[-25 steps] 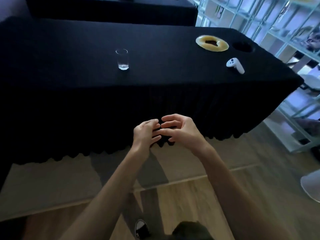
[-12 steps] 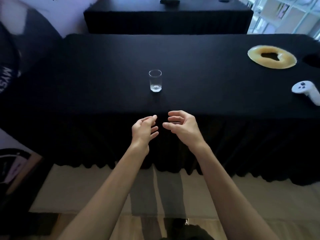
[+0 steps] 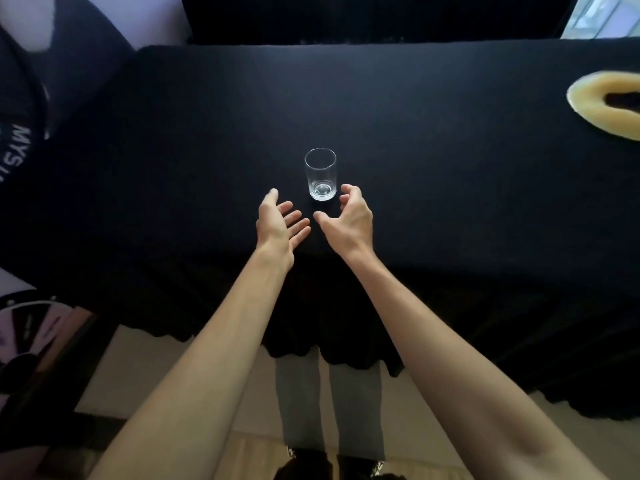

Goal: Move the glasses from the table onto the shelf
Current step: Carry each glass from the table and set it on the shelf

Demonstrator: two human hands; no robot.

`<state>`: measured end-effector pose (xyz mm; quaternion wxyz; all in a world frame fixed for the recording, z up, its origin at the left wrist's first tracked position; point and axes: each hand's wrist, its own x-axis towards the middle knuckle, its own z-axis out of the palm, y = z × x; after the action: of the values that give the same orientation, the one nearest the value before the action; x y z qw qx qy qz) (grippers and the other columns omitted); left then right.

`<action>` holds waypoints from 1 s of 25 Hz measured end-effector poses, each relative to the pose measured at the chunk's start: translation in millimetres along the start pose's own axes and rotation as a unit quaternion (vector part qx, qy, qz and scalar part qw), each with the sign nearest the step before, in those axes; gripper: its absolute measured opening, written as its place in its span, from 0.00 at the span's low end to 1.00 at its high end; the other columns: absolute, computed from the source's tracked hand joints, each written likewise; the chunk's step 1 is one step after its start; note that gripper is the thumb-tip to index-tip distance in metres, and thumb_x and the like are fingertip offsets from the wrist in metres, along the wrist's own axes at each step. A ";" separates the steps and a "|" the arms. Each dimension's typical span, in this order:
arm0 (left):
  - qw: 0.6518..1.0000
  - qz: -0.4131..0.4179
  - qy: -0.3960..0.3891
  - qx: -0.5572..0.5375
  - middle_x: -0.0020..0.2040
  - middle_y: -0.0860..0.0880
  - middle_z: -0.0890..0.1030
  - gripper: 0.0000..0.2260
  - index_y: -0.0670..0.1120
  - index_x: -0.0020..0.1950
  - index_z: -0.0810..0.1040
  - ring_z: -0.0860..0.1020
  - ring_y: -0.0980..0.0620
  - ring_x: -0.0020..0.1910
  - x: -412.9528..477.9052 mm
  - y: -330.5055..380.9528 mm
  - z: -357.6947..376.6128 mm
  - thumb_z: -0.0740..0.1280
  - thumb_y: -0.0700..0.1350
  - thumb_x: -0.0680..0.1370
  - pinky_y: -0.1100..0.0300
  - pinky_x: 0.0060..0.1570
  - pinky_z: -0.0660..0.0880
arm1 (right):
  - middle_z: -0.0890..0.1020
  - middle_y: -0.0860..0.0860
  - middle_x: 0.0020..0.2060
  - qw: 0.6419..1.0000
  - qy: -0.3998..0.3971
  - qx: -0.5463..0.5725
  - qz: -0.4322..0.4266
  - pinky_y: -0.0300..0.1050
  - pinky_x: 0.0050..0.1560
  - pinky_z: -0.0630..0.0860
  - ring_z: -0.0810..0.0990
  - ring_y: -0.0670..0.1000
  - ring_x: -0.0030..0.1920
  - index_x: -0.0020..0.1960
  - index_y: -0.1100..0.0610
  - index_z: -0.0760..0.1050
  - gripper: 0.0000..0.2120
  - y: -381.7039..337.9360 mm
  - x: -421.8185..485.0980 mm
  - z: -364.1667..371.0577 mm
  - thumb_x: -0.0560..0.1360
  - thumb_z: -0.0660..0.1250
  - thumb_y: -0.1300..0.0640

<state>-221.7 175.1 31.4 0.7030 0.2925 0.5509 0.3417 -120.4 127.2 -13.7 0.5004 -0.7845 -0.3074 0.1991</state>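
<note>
One clear empty drinking glass (image 3: 320, 174) stands upright on the black-clothed table (image 3: 433, 161), near the middle of the view. My right hand (image 3: 348, 220) is open and curled just below and to the right of the glass base, fingertips close to it but not touching. My left hand (image 3: 278, 220) is open, palm up, a little below and left of the glass, clear of it. Both hands hold nothing. The shelf is mostly out of view.
A yellow ring-shaped object (image 3: 609, 102) lies at the table's right edge. A second black-covered table (image 3: 363, 19) stands behind. A dark garment with white letters (image 3: 20, 147) hangs at the left. A pale corner of shelving (image 3: 602, 15) shows top right.
My hands parted and reached forward from in front of the table skirt to over the tabletop, close to the glass. The view moved closer to the table and turned left; the white controller left the frame.
</note>
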 end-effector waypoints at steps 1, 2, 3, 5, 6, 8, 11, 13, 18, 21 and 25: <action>1.000 -0.009 0.000 -0.001 0.59 0.39 0.80 0.22 0.41 0.62 0.78 0.83 0.41 0.54 8.7 3.0 4.5 0.61 0.58 0.81 0.48 0.57 0.81 | 0.79 0.55 0.65 1.000 0.002 -0.010 0.007 0.45 0.63 0.73 0.78 0.54 0.66 0.73 0.58 0.69 0.34 1.8 9.7 6.7 0.71 0.77 0.55; 1.000 -0.015 -0.001 -0.006 0.59 0.38 0.80 0.23 0.41 0.62 0.78 0.83 0.41 0.55 17.0 4.9 8.7 0.61 0.58 0.81 0.48 0.57 0.81 | 0.79 0.55 0.65 1.000 0.006 -0.020 0.009 0.44 0.62 0.73 0.78 0.55 0.66 0.74 0.58 0.68 0.35 3.3 18.0 13.6 0.71 0.77 0.54; 1.000 -0.019 -0.003 -0.010 0.59 0.38 0.80 0.23 0.41 0.63 0.78 0.83 0.41 0.55 24.8 6.1 12.5 0.61 0.58 0.81 0.48 0.57 0.81 | 0.78 0.55 0.65 0.999 0.013 -0.032 0.009 0.45 0.61 0.73 0.78 0.55 0.66 0.74 0.58 0.68 0.35 3.8 25.6 19.9 0.71 0.77 0.54; 0.999 -0.028 -0.010 -0.014 0.60 0.38 0.80 0.23 0.40 0.63 0.78 0.83 0.41 0.54 37.4 7.9 19.3 0.61 0.58 0.81 0.48 0.57 0.81 | 0.79 0.53 0.65 0.998 0.034 -0.055 0.008 0.47 0.60 0.75 0.78 0.55 0.65 0.73 0.57 0.69 0.35 4.9 41.2 30.8 0.70 0.76 0.50; 0.999 -0.033 -0.013 -0.016 0.60 0.38 0.80 0.23 0.40 0.63 0.77 0.83 0.41 0.54 41.1 7.4 21.1 0.61 0.58 0.81 0.48 0.57 0.81 | 0.80 0.52 0.64 0.997 0.040 -0.067 0.007 0.49 0.59 0.77 0.78 0.55 0.65 0.72 0.56 0.70 0.34 4.8 47.1 34.2 0.69 0.76 0.48; 0.999 -0.042 -0.015 -0.020 0.60 0.38 0.80 0.23 0.41 0.64 0.78 0.83 0.41 0.55 48.2 6.9 21.4 0.60 0.59 0.81 0.48 0.58 0.80 | 0.81 0.50 0.61 0.996 0.044 -0.079 0.003 0.49 0.56 0.77 0.78 0.54 0.63 0.68 0.53 0.73 0.33 2.8 56.7 37.9 0.68 0.77 0.44; 0.998 -0.051 -0.013 -0.033 0.59 0.39 0.81 0.23 0.41 0.64 0.78 0.83 0.41 0.56 59.6 9.5 18.6 0.60 0.58 0.82 0.48 0.60 0.80 | 0.83 0.47 0.58 0.995 0.048 -0.085 -0.004 0.45 0.52 0.75 0.79 0.52 0.60 0.64 0.51 0.76 0.29 0.2 65.3 39.9 0.67 0.78 0.41; 0.997 -0.058 -0.016 -0.041 0.59 0.39 0.81 0.23 0.40 0.65 0.77 0.83 0.41 0.56 62.1 9.5 17.8 0.59 0.58 0.82 0.48 0.60 0.79 | 0.84 0.46 0.56 0.996 0.048 -0.072 -0.012 0.44 0.52 0.76 0.80 0.50 0.59 0.63 0.51 0.78 0.29 0.0 62.8 39.2 0.66 0.78 0.40; 0.997 -0.060 -0.008 -0.056 0.55 0.39 0.83 0.20 0.40 0.62 0.78 0.84 0.42 0.53 52.4 7.8 17.2 0.60 0.54 0.82 0.49 0.55 0.82 | 0.84 0.46 0.53 0.998 0.002 -0.020 -0.058 0.47 0.55 0.82 0.83 0.45 0.53 0.61 0.52 0.79 0.28 -1.0 35.1 26.2 0.66 0.79 0.42; 0.998 -0.055 -0.007 -0.041 0.51 0.40 0.85 0.16 0.42 0.57 0.81 0.85 0.43 0.51 42.0 7.8 14.1 0.62 0.52 0.81 0.50 0.52 0.82 | 0.84 0.46 0.53 0.996 -0.025 -0.010 -0.089 0.46 0.53 0.83 0.84 0.44 0.53 0.60 0.53 0.79 0.27 -5.4 17.5 18.5 0.66 0.81 0.45; 0.998 -0.052 -0.013 -0.026 0.48 0.41 0.86 0.10 0.43 0.49 0.83 0.85 0.43 0.53 23.9 3.4 4.2 0.65 0.47 0.77 0.53 0.49 0.83 | 0.84 0.47 0.53 0.994 -0.045 -0.019 -0.102 0.48 0.53 0.83 0.84 0.45 0.53 0.61 0.53 0.79 0.27 -12.4 2.6 13.3 0.66 0.80 0.46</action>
<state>-214.2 196.2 21.3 0.7347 0.2493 0.5468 0.3148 -130.3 141.6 -8.0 0.4886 -0.7486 -0.4120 0.1763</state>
